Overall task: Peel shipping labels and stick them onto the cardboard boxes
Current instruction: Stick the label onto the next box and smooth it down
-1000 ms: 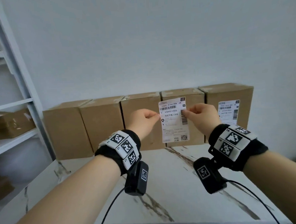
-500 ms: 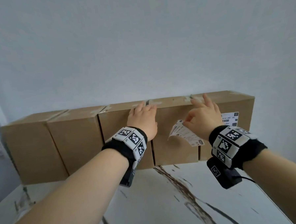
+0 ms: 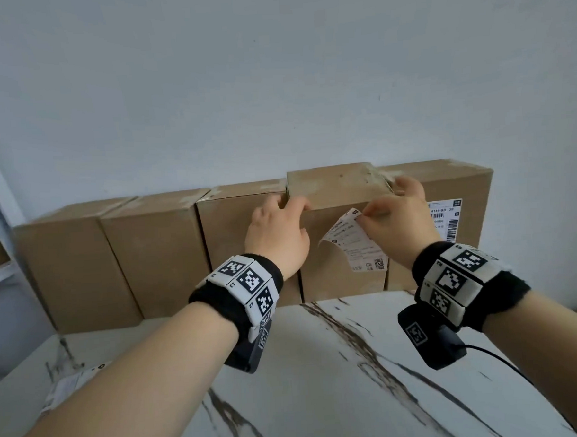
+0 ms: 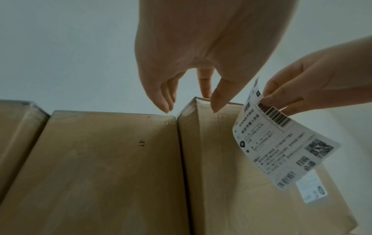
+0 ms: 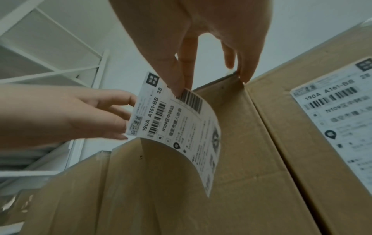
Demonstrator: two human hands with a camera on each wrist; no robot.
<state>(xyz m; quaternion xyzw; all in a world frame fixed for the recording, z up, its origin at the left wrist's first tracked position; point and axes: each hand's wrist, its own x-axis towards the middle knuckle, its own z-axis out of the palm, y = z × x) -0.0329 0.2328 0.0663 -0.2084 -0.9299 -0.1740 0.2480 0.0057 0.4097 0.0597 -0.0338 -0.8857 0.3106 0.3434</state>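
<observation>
White-marbled desk point(image 3: 321, 367) is carrying five boxes: rightmost box point(image 3: 445, 183) is wearing its label, fourth box point(image 3: 335, 189) is tipping between left hand point(image 3: 275, 239) and right hand point(image 3: 398, 226), the right's narrow grip pinching a loose label point(image 3: 352, 245); three remain bare.

White marble table point(image 3: 322, 383): cardboard boxes point(image 3: 158, 252) in row, papers point(image 3: 67, 385).

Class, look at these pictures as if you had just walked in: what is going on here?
A person is labelling a row of brown cardboard boxes on a white marbled table. The right hand pinches a loose white shipping label while its other fingers grip the raised fourth box. The left hand grips that box's top left corner. The label is not yet stuck. The rightmost box already bears one.
</observation>
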